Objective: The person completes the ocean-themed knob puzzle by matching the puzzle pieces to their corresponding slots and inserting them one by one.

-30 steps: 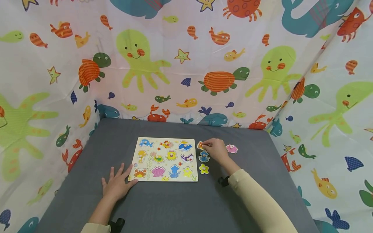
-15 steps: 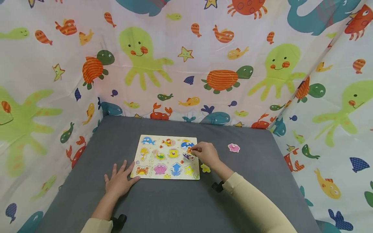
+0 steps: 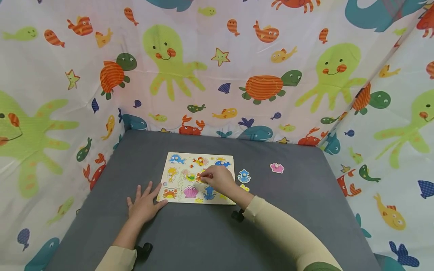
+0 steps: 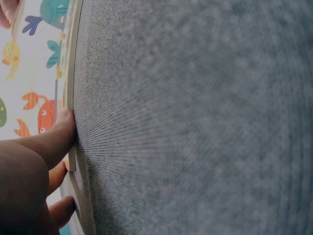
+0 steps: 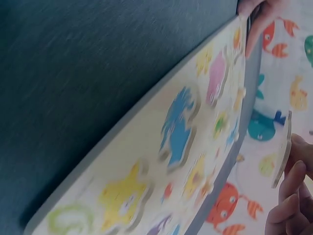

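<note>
A wooden sea-animal puzzle board lies on the grey table. My left hand rests at its lower left corner, fingers spread and touching the edge; in the left wrist view the thumb lies against the board's side. My right hand pinches an orange crab puzzle piece over the middle of the board. The right wrist view shows that piece edge-on, raised clear of the board. Part of the board is hidden under the right hand.
Right of the board lie a blue squid piece and a yellow starfish piece, the latter partly covered by the right wrist. Farther right is a pink shell piece. A sea-animal curtain hangs round the table's back and sides.
My right hand has picked up the crab piece from beside the board and carried it left over the board's middle. The left hand has stayed at its corner.
</note>
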A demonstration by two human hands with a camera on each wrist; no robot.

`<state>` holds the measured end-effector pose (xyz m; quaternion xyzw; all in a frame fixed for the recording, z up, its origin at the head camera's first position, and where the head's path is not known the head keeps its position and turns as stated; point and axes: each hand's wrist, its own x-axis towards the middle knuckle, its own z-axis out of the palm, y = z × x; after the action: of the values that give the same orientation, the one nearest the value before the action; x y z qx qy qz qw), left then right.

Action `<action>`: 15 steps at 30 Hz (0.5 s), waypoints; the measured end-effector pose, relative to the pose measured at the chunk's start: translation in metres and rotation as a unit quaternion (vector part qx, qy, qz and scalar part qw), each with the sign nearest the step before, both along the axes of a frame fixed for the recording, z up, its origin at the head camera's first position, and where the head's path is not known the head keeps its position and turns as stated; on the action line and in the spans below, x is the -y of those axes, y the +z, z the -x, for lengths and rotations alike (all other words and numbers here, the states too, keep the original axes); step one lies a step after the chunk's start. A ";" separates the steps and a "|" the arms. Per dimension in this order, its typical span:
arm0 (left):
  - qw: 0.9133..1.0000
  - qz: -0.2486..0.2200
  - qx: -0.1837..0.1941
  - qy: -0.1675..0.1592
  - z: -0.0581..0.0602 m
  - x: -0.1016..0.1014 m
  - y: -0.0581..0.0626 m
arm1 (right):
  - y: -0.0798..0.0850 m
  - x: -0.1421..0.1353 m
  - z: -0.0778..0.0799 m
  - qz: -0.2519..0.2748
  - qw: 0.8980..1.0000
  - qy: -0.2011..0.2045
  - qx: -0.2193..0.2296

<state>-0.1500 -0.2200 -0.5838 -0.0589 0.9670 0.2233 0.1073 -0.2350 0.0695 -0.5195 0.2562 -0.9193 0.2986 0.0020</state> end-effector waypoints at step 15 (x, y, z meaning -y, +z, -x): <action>1.000 0.007 0.001 0.003 0.000 0.000 0.001 | -0.008 0.066 -0.016 -0.007 0.998 0.061 0.015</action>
<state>-0.1500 -0.2202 -0.5827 -0.0632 0.9683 0.2165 0.1069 -0.2189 0.0031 -0.5277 0.3072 -0.9041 0.2954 -0.0322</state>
